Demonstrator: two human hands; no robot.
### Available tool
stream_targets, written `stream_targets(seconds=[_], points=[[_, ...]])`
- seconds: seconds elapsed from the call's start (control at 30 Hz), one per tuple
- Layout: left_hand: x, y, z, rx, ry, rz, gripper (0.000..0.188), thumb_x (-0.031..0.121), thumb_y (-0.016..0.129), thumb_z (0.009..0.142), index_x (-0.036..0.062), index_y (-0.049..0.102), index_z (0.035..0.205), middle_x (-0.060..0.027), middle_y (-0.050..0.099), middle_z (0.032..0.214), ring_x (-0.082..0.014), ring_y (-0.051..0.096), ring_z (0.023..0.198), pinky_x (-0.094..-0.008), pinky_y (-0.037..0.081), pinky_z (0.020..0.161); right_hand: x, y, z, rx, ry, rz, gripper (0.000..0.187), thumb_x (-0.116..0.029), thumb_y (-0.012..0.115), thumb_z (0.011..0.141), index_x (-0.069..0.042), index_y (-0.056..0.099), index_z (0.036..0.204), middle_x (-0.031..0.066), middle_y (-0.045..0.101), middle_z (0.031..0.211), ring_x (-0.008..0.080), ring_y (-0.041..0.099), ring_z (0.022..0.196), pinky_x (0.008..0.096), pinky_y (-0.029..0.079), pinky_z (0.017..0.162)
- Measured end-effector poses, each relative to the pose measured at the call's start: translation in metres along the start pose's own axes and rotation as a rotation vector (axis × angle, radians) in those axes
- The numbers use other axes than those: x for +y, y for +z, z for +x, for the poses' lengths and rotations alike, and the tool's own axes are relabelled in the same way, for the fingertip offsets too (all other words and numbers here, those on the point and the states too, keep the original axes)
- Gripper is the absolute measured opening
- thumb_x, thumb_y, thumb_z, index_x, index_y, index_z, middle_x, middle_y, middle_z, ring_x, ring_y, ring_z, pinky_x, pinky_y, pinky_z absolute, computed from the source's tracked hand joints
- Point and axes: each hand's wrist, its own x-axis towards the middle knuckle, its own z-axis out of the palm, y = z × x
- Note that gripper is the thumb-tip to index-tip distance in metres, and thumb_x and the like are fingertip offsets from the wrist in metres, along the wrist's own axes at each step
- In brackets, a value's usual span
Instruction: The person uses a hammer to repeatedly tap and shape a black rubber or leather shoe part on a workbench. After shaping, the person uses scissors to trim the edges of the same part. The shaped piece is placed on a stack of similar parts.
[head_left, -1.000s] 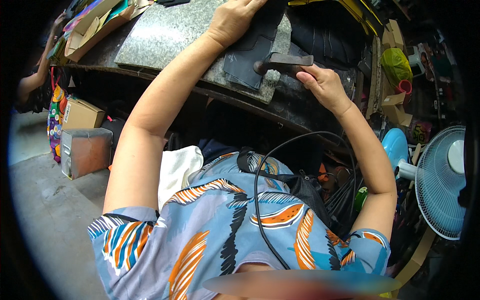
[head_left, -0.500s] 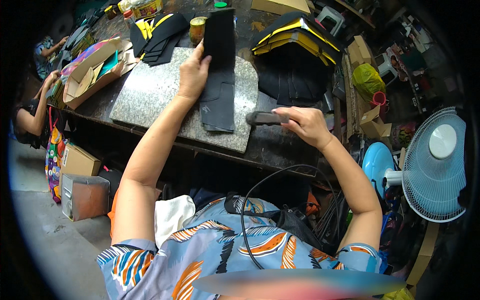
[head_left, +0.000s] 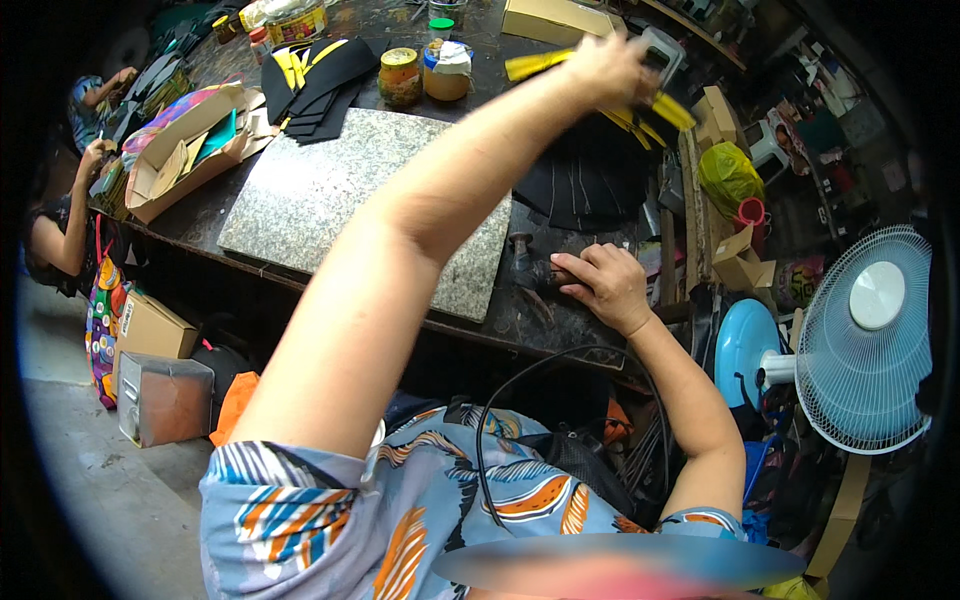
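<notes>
Over the far right of the table, my left hand [head_left: 610, 72] reaches across to a stack of black pieces with yellow edges [head_left: 672, 110]. Motion smears its fingers, so whether it holds anything is unclear. More black pieces [head_left: 585, 178] lie below that stack, nearer to me. My right hand [head_left: 608, 287] rests low at the right of the table, its fingers over the handle of a dark hammer-like tool [head_left: 524, 262]. Left of the tool is a grey speckled stone slab [head_left: 320, 190], its upper face bare where my left forearm does not cover it.
Jars [head_left: 400, 77] and a glue-coloured pot [head_left: 447, 72] stand behind the slab. Black pieces with yellow [head_left: 318, 85] lie at back left, beside an open cardboard box [head_left: 190, 165]. A fan [head_left: 870, 340] stands at right. Another person's arm [head_left: 75, 230] shows far left.
My left hand has swung from the slab to the far-right stack, and the long black piece is gone from the slab. My right hand has lowered the tool to the table.
</notes>
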Motion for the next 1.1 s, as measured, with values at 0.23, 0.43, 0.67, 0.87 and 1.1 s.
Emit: stream_targets(seconds=[0.23,0.43,0.67,0.87,1.1], points=[[0.001,0.071,-0.019,0.334,-0.026,0.205,0.054,0.064,0.049,0.091,0.0366,0.055,0.137,-0.0086,0.045,0.146,-0.0336,0.03,0.142,-0.0737,0.019,0.107,0.001,-0.002,0.003,0.002,0.005,0.036,0.042,-0.037,0.074,0.074,-0.026,0.069,0.114,0.001,0.056,0.078,0.0221,0.058,0.073,0.0361,0.047,0.064],[-0.009,0.037,-0.032,0.311,-0.034,0.12,0.062,0.071,0.043,0.09,0.0349,0.05,0.141,-0.011,0.039,0.152,-0.0365,0.029,0.144,-0.0743,0.018,0.108,-0.002,-0.004,0.004,-0.015,0.026,0.042,0.042,-0.036,0.073,0.075,-0.024,0.069,0.115,0.0024,0.058,0.081,0.0242,0.058,0.074,0.037,0.047,0.065],[-0.075,0.002,-0.126,0.647,0.089,0.088,0.051,0.044,0.065,0.09,0.0164,0.055,0.132,-0.01,0.051,0.135,-0.0295,0.04,0.136,-0.0568,0.029,0.11,-0.003,-0.004,0.004,-0.015,0.01,0.028,0.041,-0.039,0.071,0.077,-0.023,0.069,0.115,0.0039,0.058,0.083,0.025,0.057,0.074,0.0379,0.046,0.065],[-0.223,0.007,-0.223,0.909,-0.609,0.478,0.029,0.02,0.06,0.085,0.0048,0.062,0.11,-0.0194,0.065,0.106,-0.0372,0.059,0.108,-0.0479,0.045,0.093,-0.001,-0.003,0.006,-0.027,-0.001,0.025,0.041,-0.043,0.066,0.081,-0.022,0.067,0.117,0.0041,0.057,0.082,0.0253,0.056,0.073,0.0379,0.046,0.065],[-0.318,0.022,-0.286,0.148,-1.41,-0.057,0.096,0.054,0.066,0.086,0.0066,0.017,0.154,-0.027,0.048,0.139,-0.0411,0.051,0.127,-0.0478,0.043,0.104,0.001,-0.002,0.006,-0.027,-0.013,0.025,0.041,-0.044,0.063,0.084,-0.022,0.066,0.119,0.0042,0.057,0.083,0.0258,0.057,0.073,0.0383,0.045,0.065]])
